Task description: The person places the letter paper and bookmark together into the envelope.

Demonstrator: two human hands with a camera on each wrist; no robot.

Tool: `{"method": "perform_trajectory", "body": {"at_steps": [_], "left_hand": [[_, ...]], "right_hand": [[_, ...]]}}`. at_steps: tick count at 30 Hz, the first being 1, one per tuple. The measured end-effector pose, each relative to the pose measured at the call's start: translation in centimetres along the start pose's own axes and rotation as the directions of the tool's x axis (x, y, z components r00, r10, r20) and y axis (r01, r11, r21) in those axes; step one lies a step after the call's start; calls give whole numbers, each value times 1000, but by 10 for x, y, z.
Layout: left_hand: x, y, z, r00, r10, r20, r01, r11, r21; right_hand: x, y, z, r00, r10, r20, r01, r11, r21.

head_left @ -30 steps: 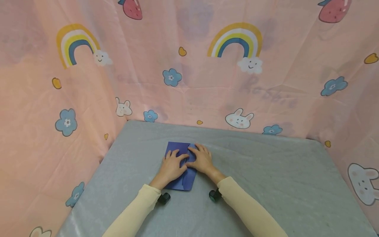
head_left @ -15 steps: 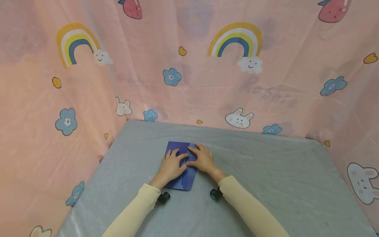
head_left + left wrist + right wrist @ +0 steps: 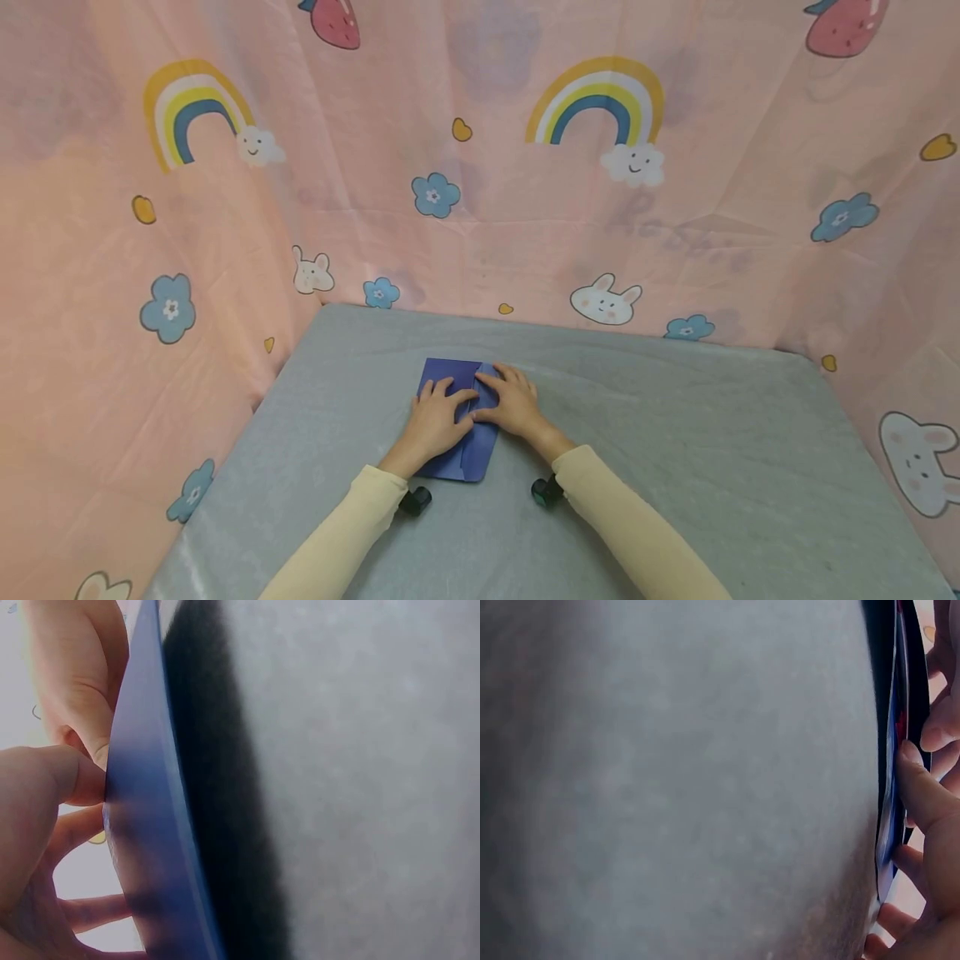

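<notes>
A blue folded sheet [image 3: 453,370] of paper or thin card lies on the grey-covered table, with a folded-over strip [image 3: 477,457] along its right side. My left hand [image 3: 433,423] rests on its left part, fingers spread, thumb at the strip's inner edge. On the upper part of the strip lies my right hand [image 3: 516,408], its fingers spread and fingertips pressing down. The two thumbs nearly meet at the seam. From the left wrist, the sheet's near edge [image 3: 154,772] bows slightly up over a dark shadow. A bit of red [image 3: 901,724] shows between the layers from the right wrist.
The grey cloth [image 3: 675,450] covers the whole table. Behind and at both sides hangs a pink curtain [image 3: 510,242] printed with rainbows, flowers and rabbits. Small black wrist cameras [image 3: 415,502] sit under both cream sleeves [image 3: 341,533].
The right thumb and wrist have shifted very slightly. The sheet and the left hand stay where they were.
</notes>
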State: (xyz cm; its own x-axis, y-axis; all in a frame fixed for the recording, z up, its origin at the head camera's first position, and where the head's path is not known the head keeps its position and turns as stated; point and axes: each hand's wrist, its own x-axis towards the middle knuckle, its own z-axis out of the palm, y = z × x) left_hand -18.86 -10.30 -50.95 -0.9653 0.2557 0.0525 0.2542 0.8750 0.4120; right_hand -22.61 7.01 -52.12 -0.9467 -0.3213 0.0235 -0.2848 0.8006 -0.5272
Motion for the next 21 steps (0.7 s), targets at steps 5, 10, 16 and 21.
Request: {"method": "perform_trajectory", "body": {"at_steps": [5,10,16,21], "left_hand": [[-1,-2,-1,1000,3,-9,-3,1000,8],[-3,-1,-2,1000,0,-6,0,1000,8],[-4,-4,0,999,38,-37,-36,998,60],[-4,-6,0,999,36,-28,-33,996,86]], "right_hand": [[1,-3,2,1000,-7,-19,7,1000,1],[-1,-4,3,1000,-11,-23,12,1000,20],[-1,2,2,996,-64,-59,66,997,37],[-4,10,-6,993,-103,-64,110,986,124]]}}
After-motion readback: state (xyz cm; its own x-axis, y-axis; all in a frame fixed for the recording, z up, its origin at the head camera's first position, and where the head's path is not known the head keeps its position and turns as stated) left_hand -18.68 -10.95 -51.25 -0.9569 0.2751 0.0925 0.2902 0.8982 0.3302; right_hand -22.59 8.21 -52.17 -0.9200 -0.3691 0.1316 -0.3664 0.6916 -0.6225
